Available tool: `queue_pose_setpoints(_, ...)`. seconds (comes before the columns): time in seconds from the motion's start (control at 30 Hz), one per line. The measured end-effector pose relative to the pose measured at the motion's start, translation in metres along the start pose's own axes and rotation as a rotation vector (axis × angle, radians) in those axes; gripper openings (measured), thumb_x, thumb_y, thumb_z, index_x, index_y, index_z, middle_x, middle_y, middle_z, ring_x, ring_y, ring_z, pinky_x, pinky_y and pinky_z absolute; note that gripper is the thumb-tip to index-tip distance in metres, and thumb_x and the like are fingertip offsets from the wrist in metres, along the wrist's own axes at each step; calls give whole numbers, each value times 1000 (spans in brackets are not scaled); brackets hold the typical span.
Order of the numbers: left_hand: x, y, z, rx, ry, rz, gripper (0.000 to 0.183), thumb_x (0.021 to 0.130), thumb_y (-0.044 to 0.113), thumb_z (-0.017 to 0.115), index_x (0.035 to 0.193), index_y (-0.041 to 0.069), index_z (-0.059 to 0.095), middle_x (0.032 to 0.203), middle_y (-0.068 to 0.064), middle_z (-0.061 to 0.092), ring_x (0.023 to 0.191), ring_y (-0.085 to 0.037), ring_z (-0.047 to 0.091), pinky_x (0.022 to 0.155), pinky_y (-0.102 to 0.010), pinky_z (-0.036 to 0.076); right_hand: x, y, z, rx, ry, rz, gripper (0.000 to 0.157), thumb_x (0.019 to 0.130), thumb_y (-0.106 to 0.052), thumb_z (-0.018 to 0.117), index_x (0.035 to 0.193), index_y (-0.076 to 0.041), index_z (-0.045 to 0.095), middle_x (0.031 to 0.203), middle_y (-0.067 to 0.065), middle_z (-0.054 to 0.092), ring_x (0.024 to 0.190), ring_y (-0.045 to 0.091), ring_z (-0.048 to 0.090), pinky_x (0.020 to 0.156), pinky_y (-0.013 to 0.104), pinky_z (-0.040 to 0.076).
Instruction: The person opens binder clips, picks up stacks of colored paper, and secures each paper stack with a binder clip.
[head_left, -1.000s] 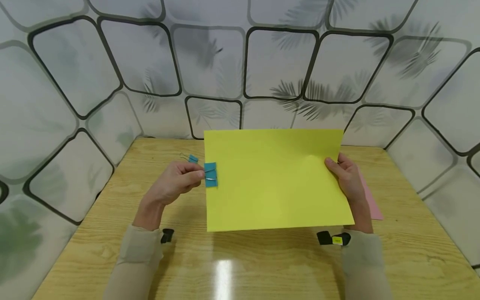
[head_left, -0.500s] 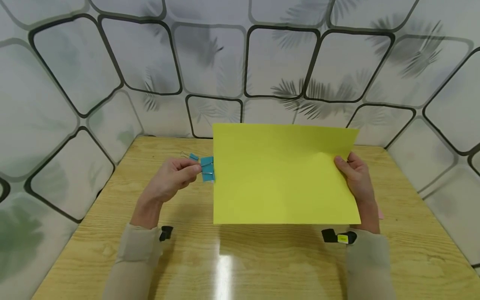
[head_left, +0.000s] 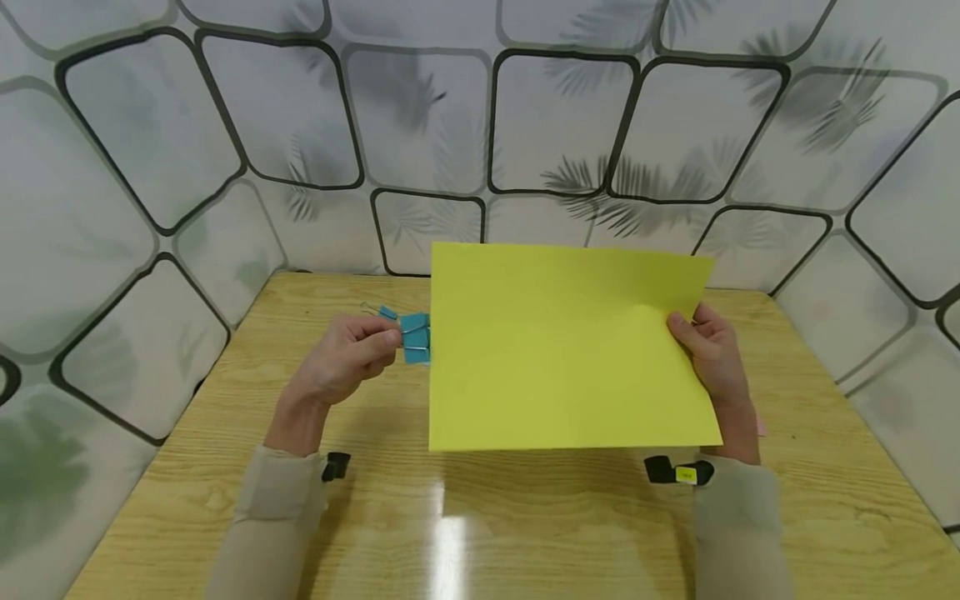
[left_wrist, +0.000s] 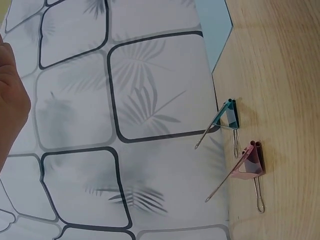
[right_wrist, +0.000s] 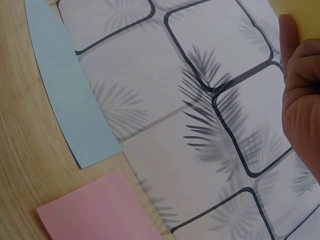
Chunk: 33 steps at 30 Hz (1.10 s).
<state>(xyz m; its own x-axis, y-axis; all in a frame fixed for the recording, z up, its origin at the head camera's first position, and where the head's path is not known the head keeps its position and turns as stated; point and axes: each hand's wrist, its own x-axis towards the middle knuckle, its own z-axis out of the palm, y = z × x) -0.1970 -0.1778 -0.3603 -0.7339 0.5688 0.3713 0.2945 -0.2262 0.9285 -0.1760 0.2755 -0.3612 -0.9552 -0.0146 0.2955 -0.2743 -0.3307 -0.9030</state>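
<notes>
A yellow sheet of paper (head_left: pixel 570 350) is held up facing me, above the table. My right hand (head_left: pixel 707 342) grips its right edge, thumb in front and the other fingers mostly hidden behind. My left hand (head_left: pixel 348 354) pinches a blue binder clip (head_left: pixel 416 340) between thumb and fingers. The clip stands right at the sheet's left edge, partly overlapped by it in the head view. On the table behind the left hand lies another blue binder clip (head_left: pixel 387 312); the left wrist view shows this teal clip (left_wrist: pixel 231 116) beside a pink binder clip (left_wrist: pixel 251 162).
A pale blue sheet (right_wrist: pixel 70 90) and a pink sheet (right_wrist: pixel 100 210) lie on the wooden table (head_left: pixel 525 533) toward the back right. Most of both is hidden by the yellow sheet in the head view. A patterned curtain (head_left: pixel 420 125) closes off the back and sides.
The yellow sheet and right hand have shifted right and slightly up. The blue clip, earlier overlapping the sheet's front, now stands off its left edge. In the last half second little has moved.
</notes>
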Motion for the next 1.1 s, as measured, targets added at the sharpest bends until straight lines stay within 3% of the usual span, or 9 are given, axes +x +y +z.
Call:
queue_pose_setpoints(0.33, 1, -1, 1, 33, -15, -18, 38, 104, 9, 51, 65, 7, 46, 55, -3, 22, 49, -17, 14, 47, -34, 13, 1, 0, 1, -20, 8, 4, 24, 103, -1, 48, 113, -10, 68, 84, 3, 74, 68, 12, 71, 59, 22, 57)
queue_pose_setpoints(0.7, -1, 4, 4, 136, 38, -120, 24, 102, 6, 53, 83, 12, 68, 58, -2, 27, 50, -18, 14, 45, -33, 14, 0, -5, 13, -51, -18, -22, 25, 102, 0, 48, 114, -9, 69, 85, 4, 74, 69, 13, 72, 59, 23, 57)
queue_pose_setpoints(0.87, -1, 5, 4, 154, 64, -159, 20, 101, 7, 54, 90, 3, 70, 57, 0, 28, 50, -18, 15, 45, -33, 14, 0, -4, 19, -51, -23, -42, 26, 102, 1, 47, 112, -9, 69, 84, 4, 74, 68, 13, 72, 59, 22, 57)
queue_pose_setpoints(0.97, -2, 5, 4, 162, 73, -174, 20, 101, 7, 54, 90, 3, 69, 57, 0, 27, 50, -17, 14, 46, -33, 14, 1, -2, 20, -61, -22, -48, 26, 102, 1, 47, 111, -9, 69, 83, 3, 74, 67, 12, 71, 58, 22, 57)
queue_pose_setpoints(1.1, -2, 6, 4, 159, 109, -204, 29, 102, 11, 54, 73, 10, 60, 57, 0, 23, 51, -18, 11, 48, -33, 14, 1, 1, 22, -53, -18, -30, 25, 102, 1, 48, 111, -10, 69, 83, 3, 74, 67, 12, 71, 59, 22, 57)
